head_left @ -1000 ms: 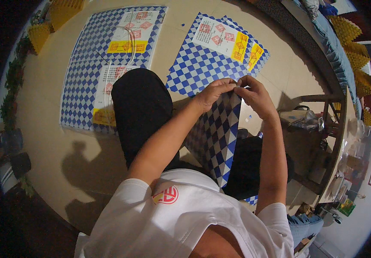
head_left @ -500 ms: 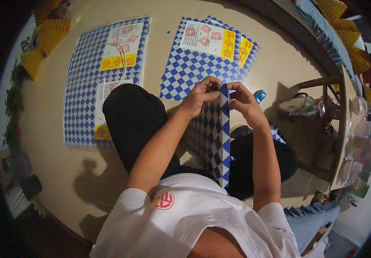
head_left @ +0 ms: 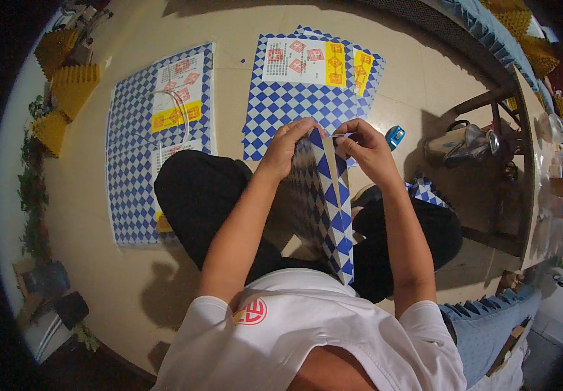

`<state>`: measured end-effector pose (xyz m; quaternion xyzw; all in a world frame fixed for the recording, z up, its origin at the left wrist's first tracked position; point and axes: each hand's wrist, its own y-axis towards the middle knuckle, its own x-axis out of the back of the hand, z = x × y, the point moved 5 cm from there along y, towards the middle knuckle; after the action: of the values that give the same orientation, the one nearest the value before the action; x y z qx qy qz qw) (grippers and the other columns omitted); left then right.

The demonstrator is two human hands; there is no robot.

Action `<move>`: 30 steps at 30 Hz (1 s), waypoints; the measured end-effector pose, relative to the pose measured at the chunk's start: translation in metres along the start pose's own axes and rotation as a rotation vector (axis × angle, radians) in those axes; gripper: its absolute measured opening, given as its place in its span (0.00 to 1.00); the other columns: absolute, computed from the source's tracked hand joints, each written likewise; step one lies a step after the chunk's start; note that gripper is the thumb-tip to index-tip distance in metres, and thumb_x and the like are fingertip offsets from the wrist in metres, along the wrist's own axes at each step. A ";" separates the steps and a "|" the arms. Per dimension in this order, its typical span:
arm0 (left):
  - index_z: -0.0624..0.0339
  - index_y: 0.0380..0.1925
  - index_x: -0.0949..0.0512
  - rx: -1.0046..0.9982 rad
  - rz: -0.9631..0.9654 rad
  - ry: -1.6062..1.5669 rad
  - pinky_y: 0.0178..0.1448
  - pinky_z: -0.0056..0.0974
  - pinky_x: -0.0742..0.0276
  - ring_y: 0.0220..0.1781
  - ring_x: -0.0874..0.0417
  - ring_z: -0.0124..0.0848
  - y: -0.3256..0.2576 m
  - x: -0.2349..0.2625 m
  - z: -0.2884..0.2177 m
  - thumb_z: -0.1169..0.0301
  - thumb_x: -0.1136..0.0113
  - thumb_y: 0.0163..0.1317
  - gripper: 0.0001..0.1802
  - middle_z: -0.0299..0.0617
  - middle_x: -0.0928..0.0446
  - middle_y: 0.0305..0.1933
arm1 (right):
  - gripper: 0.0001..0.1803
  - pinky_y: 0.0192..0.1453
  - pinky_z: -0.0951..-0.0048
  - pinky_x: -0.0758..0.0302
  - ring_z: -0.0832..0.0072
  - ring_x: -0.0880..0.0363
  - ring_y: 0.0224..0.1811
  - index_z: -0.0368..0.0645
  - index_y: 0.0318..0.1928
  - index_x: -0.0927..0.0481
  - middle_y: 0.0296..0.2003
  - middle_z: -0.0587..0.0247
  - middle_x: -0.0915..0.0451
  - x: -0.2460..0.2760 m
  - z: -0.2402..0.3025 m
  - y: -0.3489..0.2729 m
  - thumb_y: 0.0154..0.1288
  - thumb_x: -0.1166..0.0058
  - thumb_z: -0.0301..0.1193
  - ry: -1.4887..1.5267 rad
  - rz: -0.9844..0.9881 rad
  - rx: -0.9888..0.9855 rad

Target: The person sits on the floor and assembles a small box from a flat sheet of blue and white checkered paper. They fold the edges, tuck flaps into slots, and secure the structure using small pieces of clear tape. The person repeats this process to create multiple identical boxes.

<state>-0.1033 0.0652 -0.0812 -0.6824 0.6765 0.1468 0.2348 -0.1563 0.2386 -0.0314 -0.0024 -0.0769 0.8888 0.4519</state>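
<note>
A blue-and-white checkered paper bag (head_left: 332,208) stands on edge between my legs, with a narrow gap showing along its upper edge. My left hand (head_left: 288,148) grips its far top corner, fingers closed on it. Just to the right, my right hand (head_left: 367,148) pinches a thin white strip (head_left: 335,135) that stretches to the bag's corner; whether it is cord or tape I cannot tell. Beyond my hands, more flat checkered bags (head_left: 288,104) with white and yellow printed panels lie overlapped on the floor.
At left lies a clear-wrapped stack of checkered bags (head_left: 131,156) with a white cord on top. A small blue object (head_left: 395,137) sits right of my hand. A metal kettle (head_left: 457,146) stands by a wooden table (head_left: 524,195). Yellow textured pieces (head_left: 76,88) are at far left.
My right hand has moved slightly away from the bag's corner, drawing out the thin white strip. The bag's upper edge has parted into a visible gap.
</note>
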 end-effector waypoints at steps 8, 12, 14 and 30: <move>0.60 0.43 0.16 0.166 0.150 0.145 0.61 0.33 0.28 0.53 0.20 0.29 0.022 -0.001 -0.018 0.70 0.47 0.64 0.14 0.41 0.18 0.48 | 0.08 0.34 0.78 0.25 0.82 0.22 0.30 0.38 0.44 0.21 0.31 0.65 0.18 -0.006 0.020 0.000 0.70 0.39 0.28 -0.217 -0.083 0.033; 0.58 0.50 0.16 0.420 0.202 0.327 0.55 0.31 0.29 0.51 0.20 0.29 0.036 -0.006 -0.035 0.73 0.44 0.60 0.18 0.39 0.17 0.49 | 0.08 0.33 0.76 0.23 0.80 0.21 0.28 0.37 0.44 0.21 0.31 0.62 0.18 -0.005 0.026 0.002 0.69 0.40 0.26 -0.313 -0.104 0.004; 0.60 0.51 0.17 0.430 0.331 0.398 0.44 0.27 0.31 0.44 0.20 0.22 0.051 0.006 -0.030 0.75 0.40 0.60 0.18 0.36 0.17 0.47 | 0.07 0.33 0.77 0.24 0.80 0.22 0.29 0.37 0.45 0.22 0.32 0.62 0.19 -0.008 0.032 0.002 0.71 0.41 0.27 -0.336 -0.087 -0.003; 0.59 0.47 0.15 0.350 0.344 0.401 0.44 0.24 0.27 0.39 0.19 0.18 0.060 -0.006 -0.018 0.71 0.31 0.61 0.14 0.32 0.14 0.42 | 0.08 0.36 0.76 0.23 0.77 0.20 0.35 0.38 0.47 0.24 0.38 0.60 0.17 0.000 0.042 0.018 0.71 0.41 0.26 -0.541 0.064 0.100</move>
<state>-0.1649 0.0628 -0.0700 -0.5228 0.8297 -0.0718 0.1821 -0.1736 0.2224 0.0079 0.2547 -0.1508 0.8737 0.3861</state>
